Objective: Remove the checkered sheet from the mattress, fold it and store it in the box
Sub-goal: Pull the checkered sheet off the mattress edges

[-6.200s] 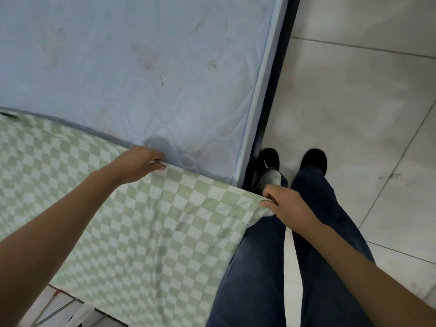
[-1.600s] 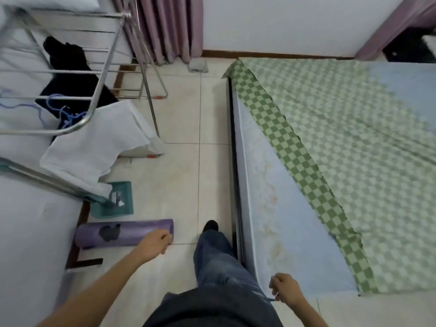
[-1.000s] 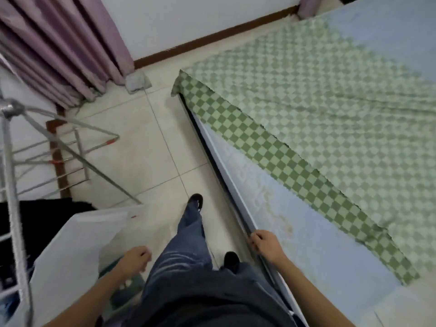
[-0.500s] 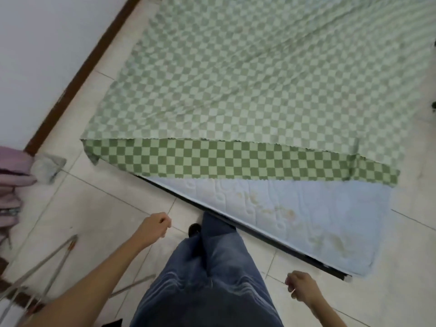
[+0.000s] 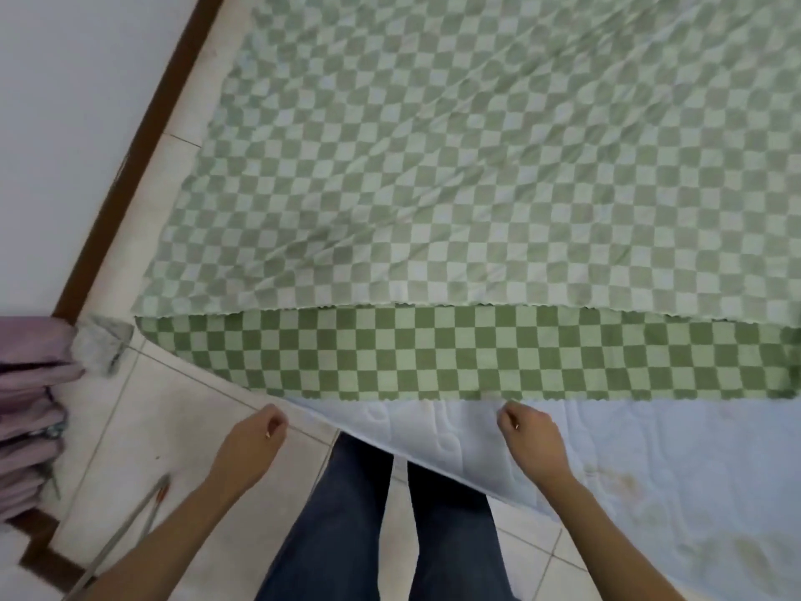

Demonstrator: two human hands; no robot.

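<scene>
Wall [image 5: 65,123]: plain white, upper left | skirting [image 5: 130,175]: dark brown | floor [image 5: 173,427]: pale glossy tiles, thin grout lines | curtain [image 5: 30,405]: mauve, bunched at left edge | grey cloth [image 5: 102,344]: beside curtain | metal rod [image 5: 125,527]: lower left | light: soft, even.

Bare mattress [image 5: 650,448] lies open up to the near edge of the sheet [image 5: 477,353]. Left, open floor [image 5: 173,418] ends at a curtain [image 5: 30,405] and a metal rod [image 5: 130,518].

One checkered sheet [image 5: 477,167], one mattress [image 5: 672,470], one purple curtain [image 5: 30,405] and two grips, left grip [image 5: 253,448] and right grip [image 5: 531,444], were present.
</scene>
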